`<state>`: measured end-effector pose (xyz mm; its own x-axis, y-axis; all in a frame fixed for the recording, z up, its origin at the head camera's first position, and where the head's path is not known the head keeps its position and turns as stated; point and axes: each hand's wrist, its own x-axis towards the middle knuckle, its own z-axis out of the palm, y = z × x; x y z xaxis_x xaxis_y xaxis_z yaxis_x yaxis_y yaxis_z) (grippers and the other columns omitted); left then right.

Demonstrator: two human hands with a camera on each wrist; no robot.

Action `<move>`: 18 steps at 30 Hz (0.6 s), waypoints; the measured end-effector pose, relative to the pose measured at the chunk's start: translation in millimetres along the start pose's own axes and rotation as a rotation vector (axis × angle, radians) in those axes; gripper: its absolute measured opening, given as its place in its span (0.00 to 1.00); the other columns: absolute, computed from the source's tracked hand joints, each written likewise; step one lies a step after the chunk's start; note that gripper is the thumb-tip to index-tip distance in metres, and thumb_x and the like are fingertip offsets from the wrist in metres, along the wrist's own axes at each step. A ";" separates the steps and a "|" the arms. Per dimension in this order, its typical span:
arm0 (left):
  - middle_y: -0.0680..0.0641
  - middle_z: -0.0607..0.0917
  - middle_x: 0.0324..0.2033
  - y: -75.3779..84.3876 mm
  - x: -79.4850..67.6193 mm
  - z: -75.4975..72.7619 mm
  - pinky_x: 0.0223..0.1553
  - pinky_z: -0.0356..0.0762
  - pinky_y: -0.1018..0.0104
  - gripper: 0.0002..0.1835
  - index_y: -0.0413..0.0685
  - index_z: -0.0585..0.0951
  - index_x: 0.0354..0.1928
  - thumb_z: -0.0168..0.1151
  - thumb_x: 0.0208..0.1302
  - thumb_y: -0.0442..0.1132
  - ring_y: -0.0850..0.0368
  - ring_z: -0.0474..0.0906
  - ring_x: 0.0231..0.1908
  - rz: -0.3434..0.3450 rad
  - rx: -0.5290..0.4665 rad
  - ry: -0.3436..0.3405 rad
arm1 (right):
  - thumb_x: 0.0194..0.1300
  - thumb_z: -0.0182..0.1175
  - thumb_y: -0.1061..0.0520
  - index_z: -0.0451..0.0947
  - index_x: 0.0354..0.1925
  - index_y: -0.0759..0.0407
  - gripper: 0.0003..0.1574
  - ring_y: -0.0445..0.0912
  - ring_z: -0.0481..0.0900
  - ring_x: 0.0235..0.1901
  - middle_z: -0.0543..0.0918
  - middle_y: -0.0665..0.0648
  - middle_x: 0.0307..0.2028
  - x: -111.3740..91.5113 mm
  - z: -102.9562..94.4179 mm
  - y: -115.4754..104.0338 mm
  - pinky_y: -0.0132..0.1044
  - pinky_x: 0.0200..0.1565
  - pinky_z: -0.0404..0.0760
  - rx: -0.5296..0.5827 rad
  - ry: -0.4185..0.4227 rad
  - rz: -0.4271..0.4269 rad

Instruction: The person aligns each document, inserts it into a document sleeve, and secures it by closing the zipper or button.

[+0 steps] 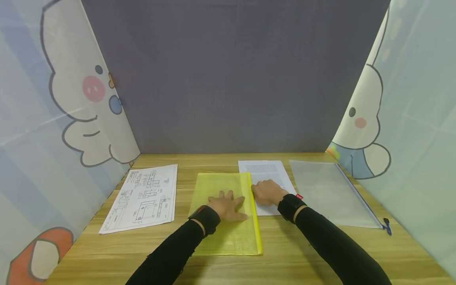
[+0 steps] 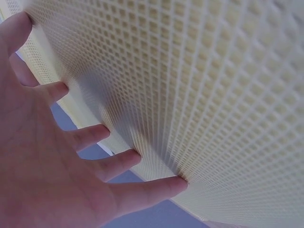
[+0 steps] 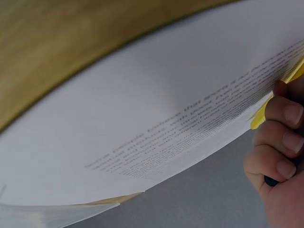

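Observation:
A yellow mesh zip document bag (image 1: 221,241) lies flat in the middle of the wooden table. My left hand (image 1: 226,206) rests on it with fingers spread and straight; in the left wrist view the fingertips (image 2: 178,184) press against its mesh. Along the bag's right side runs a bright yellow zipper edge (image 1: 257,233). There my right hand (image 1: 268,192) grips the zipper with curled fingers, about midway along. A small dark piece (image 3: 271,181) shows under the curled fingers in the right wrist view; the zipper pull itself is hidden.
Under and beyond my right hand lies a printed text sheet (image 1: 265,169), next to the bag. Farther right is a clear zip bag (image 1: 317,190) with a blue zipper and blue pull (image 1: 387,226). Sheets of technical drawings (image 1: 142,198) lie at the left. A grey panel (image 1: 228,79) stands behind.

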<state>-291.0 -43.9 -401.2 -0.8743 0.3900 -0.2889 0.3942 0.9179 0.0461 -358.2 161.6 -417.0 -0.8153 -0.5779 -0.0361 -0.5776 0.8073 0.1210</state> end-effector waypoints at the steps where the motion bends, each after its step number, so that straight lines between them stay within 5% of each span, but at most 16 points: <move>1: 0.43 0.58 0.77 0.0 -0.2 0.1 0.62 0.60 0.22 0.45 0.73 0.56 0.80 0.45 0.65 0.79 0.33 0.53 0.75 0.001 0.001 0.002 | 0.73 0.53 0.55 0.74 0.31 0.55 0.12 0.49 0.79 0.28 0.77 0.52 0.25 0.5 0.0 0.1 0.50 0.35 0.82 -0.001 0.003 0.001; 18: 0.42 0.58 0.77 0.6 -1.6 -0.3 0.61 0.60 0.22 0.45 0.73 0.56 0.80 0.45 0.65 0.79 0.32 0.53 0.75 -0.003 0.007 0.006 | 0.72 0.54 0.55 0.76 0.32 0.54 0.10 0.48 0.79 0.29 0.76 0.52 0.26 8.3 -5.0 4.4 0.50 0.37 0.82 0.016 -0.045 0.026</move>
<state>-289.4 -44.0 -400.4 -0.8773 0.3875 -0.2832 0.3933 0.9186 0.0389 -367.3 159.7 -411.9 -0.8307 -0.5512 -0.0782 -0.5567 0.8238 0.1070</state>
